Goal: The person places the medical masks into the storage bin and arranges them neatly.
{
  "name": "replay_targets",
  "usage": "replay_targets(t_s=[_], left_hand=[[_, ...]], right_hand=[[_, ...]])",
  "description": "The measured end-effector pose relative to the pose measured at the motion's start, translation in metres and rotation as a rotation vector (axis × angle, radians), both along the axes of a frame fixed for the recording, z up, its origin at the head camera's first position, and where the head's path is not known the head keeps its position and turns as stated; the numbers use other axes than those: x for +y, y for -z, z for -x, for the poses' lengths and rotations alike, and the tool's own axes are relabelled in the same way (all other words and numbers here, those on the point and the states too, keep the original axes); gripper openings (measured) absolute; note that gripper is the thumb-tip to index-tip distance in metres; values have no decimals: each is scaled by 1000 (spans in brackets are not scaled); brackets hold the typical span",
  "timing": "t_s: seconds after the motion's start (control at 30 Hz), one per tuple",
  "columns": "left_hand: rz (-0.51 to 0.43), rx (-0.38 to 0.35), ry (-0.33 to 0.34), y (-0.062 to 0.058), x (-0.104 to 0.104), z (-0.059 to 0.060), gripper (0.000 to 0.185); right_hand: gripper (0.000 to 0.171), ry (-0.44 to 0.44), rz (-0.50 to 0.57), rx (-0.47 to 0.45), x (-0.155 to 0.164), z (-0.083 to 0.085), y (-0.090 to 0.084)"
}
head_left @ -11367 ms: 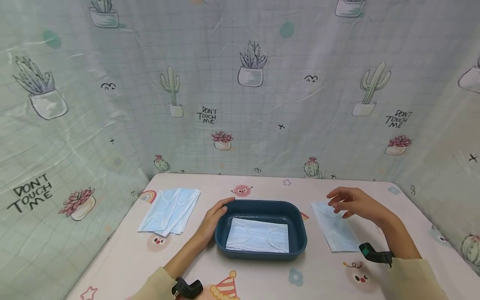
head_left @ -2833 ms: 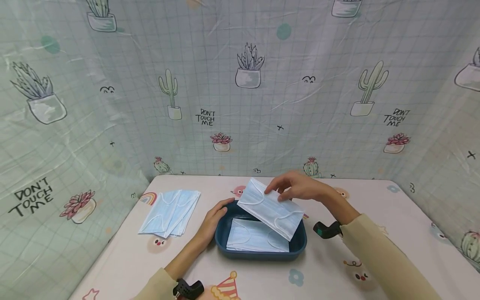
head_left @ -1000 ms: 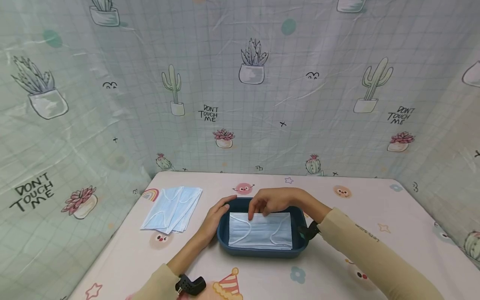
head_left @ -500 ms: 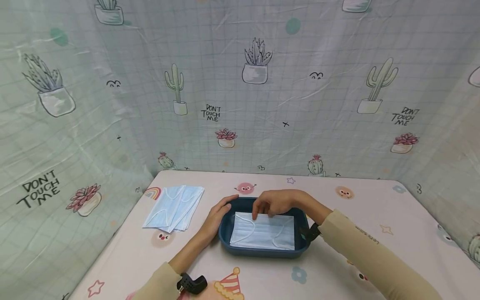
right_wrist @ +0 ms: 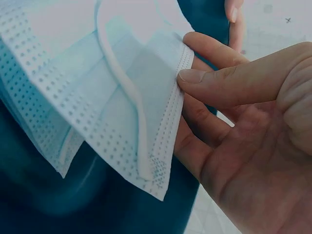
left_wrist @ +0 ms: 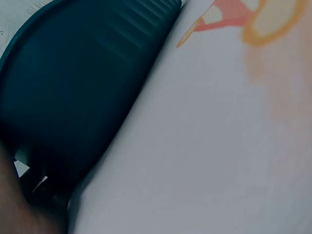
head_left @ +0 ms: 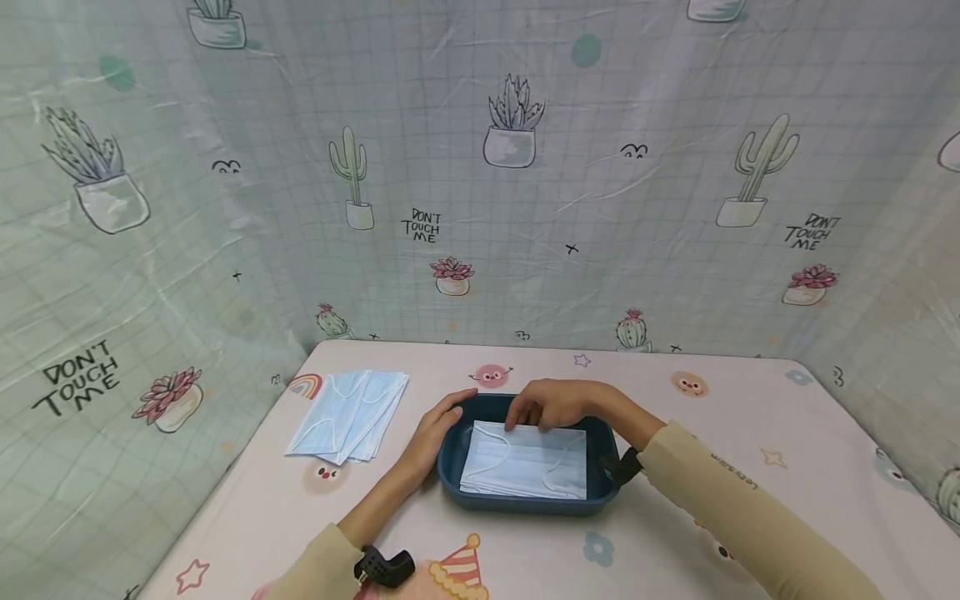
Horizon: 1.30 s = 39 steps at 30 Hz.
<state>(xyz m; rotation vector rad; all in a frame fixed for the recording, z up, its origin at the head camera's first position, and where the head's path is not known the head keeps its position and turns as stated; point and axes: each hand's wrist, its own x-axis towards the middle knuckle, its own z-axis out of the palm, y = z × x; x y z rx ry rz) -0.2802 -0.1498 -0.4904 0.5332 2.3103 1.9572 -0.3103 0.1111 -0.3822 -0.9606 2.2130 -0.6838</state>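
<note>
Top mask point(head_left: 525, 460) lies in the tray point(head_left: 603, 492), under the right hand point(head_left: 555, 404), which pinches its far edge between thumb and fingers point(right_wrist: 214, 53). Left hand point(head_left: 435, 429) rests fingers loose against the tray's left rim. Spare masks point(head_left: 347, 415) left of it.

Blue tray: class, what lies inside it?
Inside the blue tray lie stacked face masks; the right hand pinches the top one's edge. Their number and the tray floor are hidden.
</note>
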Motion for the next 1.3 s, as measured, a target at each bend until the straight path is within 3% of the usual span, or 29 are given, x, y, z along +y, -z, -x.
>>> replay_targets(t_s=[0.93, 1.3], left_hand=[[0, 1, 0, 0, 0, 0, 42], [-1, 8, -3, 1, 0, 1, 42]], right_hand=[[51, -15, -24, 29, -2, -2, 7], [48, -9, 52, 8, 1, 1, -1]])
